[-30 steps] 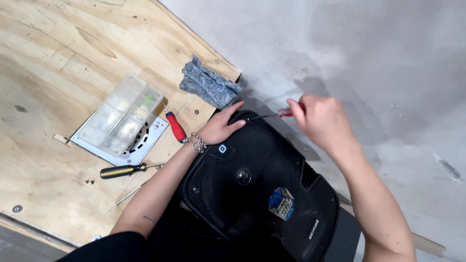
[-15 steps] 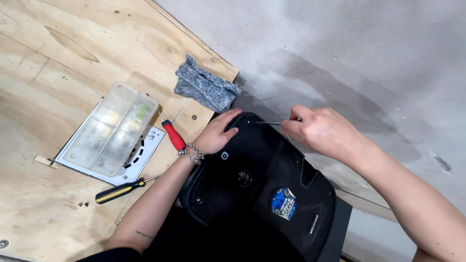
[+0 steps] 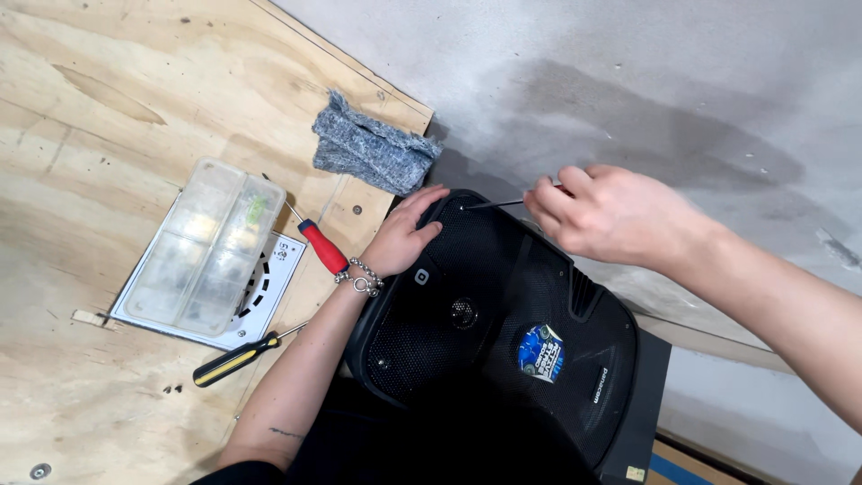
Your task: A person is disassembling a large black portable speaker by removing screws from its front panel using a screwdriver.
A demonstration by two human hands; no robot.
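Observation:
A black speaker (image 3: 503,332) with a mesh front and a blue sticker lies at the edge of the plywood table (image 3: 108,117). My left hand (image 3: 404,238), with a chain bracelet at the wrist, rests flat on the speaker's upper left corner. My right hand (image 3: 611,216) grips a thin screwdriver (image 3: 494,204); its metal shaft points left and the tip touches the speaker's top edge close to my left fingertips. The handle is hidden inside my fist.
A red-handled screwdriver (image 3: 319,244) lies beside my left wrist. A clear plastic compartment box (image 3: 206,247) sits on a white square drain cover (image 3: 269,287). A yellow-and-black screwdriver (image 3: 238,357) lies below it. A grey cloth (image 3: 368,153) lies near the table corner. Grey concrete floor (image 3: 673,81) lies beyond.
The view has shifted slightly. My right hand has moved the thin screwdriver's tip left along the speaker's top edge, closer to my left hand, which stays on the speaker.

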